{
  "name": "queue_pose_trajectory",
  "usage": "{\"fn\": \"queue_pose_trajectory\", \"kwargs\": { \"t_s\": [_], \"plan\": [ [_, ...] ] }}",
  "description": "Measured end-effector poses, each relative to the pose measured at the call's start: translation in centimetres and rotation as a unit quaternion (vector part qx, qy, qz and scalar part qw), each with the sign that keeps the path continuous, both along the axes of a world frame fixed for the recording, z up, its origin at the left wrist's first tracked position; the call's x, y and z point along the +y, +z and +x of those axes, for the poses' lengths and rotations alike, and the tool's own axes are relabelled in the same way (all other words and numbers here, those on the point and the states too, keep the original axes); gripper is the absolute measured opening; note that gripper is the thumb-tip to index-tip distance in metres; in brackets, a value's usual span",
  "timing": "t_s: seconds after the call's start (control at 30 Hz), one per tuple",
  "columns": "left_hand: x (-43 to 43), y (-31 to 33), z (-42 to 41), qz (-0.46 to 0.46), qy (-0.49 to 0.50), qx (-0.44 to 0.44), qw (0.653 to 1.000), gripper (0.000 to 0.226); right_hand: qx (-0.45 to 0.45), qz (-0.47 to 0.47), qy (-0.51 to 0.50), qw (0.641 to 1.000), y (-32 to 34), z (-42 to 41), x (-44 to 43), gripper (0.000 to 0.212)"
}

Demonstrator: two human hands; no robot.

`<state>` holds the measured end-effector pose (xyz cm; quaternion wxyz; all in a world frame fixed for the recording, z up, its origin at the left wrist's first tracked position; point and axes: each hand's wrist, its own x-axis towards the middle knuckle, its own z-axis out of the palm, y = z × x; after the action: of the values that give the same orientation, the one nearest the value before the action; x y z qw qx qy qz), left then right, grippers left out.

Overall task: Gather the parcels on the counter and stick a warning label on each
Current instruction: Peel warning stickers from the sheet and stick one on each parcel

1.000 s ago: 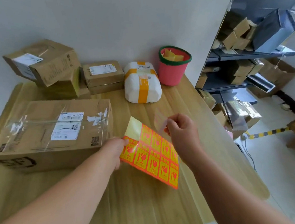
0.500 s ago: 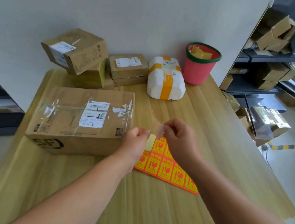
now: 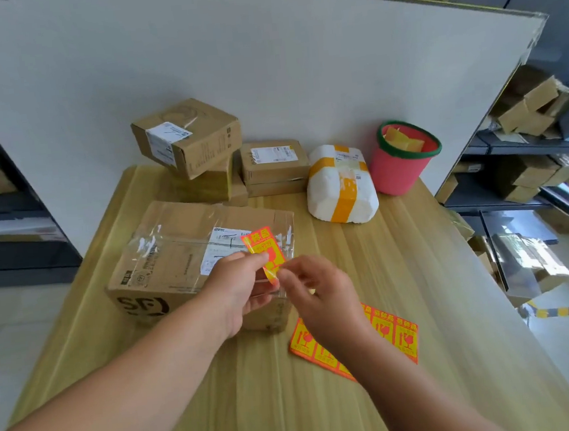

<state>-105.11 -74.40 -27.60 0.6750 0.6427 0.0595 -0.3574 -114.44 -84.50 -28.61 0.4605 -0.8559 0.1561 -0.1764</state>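
Both hands pinch one warning label above the large parcel.

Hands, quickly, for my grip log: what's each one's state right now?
Left hand: pinches the peeled warning label.
Right hand: pinches the same label's lower end.

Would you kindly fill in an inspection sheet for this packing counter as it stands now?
Surface: wooden counter, white wall behind.
Job's things: large taped box; small cartons stacked behind it; white foam parcel; warning label held above the box; label sheet flat on the counter.
Clutter: pink bin holding yellow scraps.
Hands: left hand and right hand both pinch the warning label.
Cables: nothing seen.
Surroundings: shelves of cartons at the right.
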Motion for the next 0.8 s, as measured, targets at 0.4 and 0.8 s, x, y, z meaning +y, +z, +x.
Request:
{"fn": "queue_pose_trajectory", "kwargs": {
  "t_s": [0.4, 0.8],
  "plan": [
    [2.0, -0.3, 4.3, 0.013, -0.180, -0.014, 0.983, 0.013, 0.148, 0.311, -0.078, 0.936, 0.0, 5.3, -1.5, 0.013],
    [1.0, -4.0, 8.5, 0.318, -0.266, -0.505, 0.757, 0.071, 0.148, 0.375, -0.208, 0.891, -2.6, 6.7, -4.4, 0.015]
  ]
}}
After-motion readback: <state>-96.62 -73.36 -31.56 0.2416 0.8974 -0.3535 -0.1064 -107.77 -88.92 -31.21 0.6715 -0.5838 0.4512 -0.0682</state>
